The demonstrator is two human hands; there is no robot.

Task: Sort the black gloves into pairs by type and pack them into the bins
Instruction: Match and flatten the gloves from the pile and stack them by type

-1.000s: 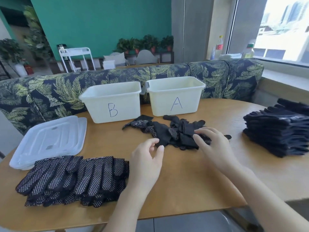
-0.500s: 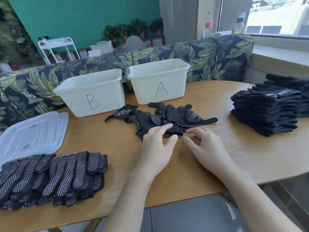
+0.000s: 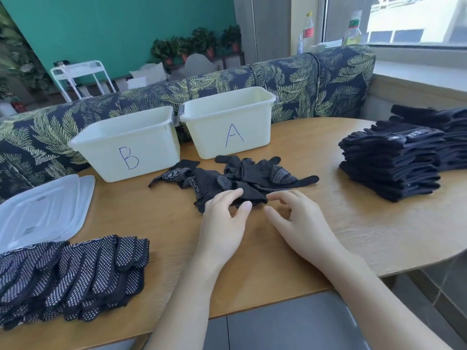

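A loose heap of mixed black gloves (image 3: 235,179), some plain and some dotted, lies mid-table in front of two white bins marked B (image 3: 129,145) and A (image 3: 228,122). My left hand (image 3: 225,221) rests at the heap's near edge, its fingertips touching a plain glove; whether it pinches the cloth I cannot tell. My right hand (image 3: 300,223) lies just right of it, fingers spread, holding nothing. A flat stack of dotted gloves (image 3: 75,274) sits at the near left. A tall stack of plain black gloves (image 3: 394,160) stands at the right.
Clear plastic lids (image 3: 43,210) lie at the left beside bin B. A leaf-patterned sofa back (image 3: 303,79) runs behind the bins. The wooden table (image 3: 366,236) has a rounded right end and a near edge close to my forearms.
Both hands drew back toward me from on top of the heap to its near edge, and came closer together. The camera view dropped and shifted slightly.
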